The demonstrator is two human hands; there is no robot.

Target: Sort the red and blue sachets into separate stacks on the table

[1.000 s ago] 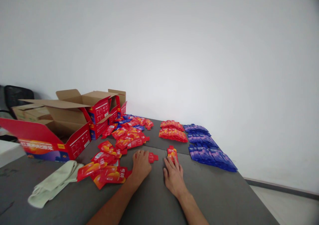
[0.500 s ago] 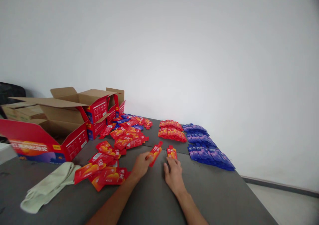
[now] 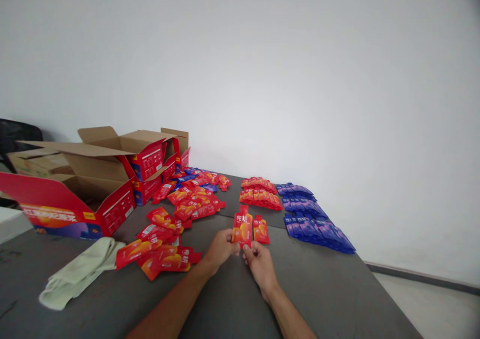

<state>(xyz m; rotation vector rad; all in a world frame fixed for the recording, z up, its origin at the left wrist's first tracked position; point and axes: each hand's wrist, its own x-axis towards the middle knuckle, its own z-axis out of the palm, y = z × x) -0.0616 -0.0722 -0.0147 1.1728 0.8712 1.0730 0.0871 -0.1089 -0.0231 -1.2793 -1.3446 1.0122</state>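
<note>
A red pouch (image 3: 242, 227) with orange fruit printed on it is held up in front of me. My left hand (image 3: 222, 249) pinches its lower left edge, and my right hand (image 3: 259, 264) grips its lower right corner. Just right of it, another red pouch (image 3: 261, 230) lies flat on the table. Farther back are overlapping rows of red pouches (image 3: 260, 198). To their right are rows of blue pouches (image 3: 315, 231). Left of my hands spreads a loose heap of red pouches (image 3: 195, 201), with some blue ones among its far part.
Open red cardboard boxes (image 3: 116, 213) stand along the left side, some stacked. A pale green cloth (image 3: 80, 271) lies at the front left of the grey table (image 3: 232, 304). A white wall (image 3: 262, 79) rises behind, and the table's right edge slants toward me.
My left hand has brought its pouch rightward and turned it upright. My right hand has left the lying pouch and now holds the raised one's lower corner.
</note>
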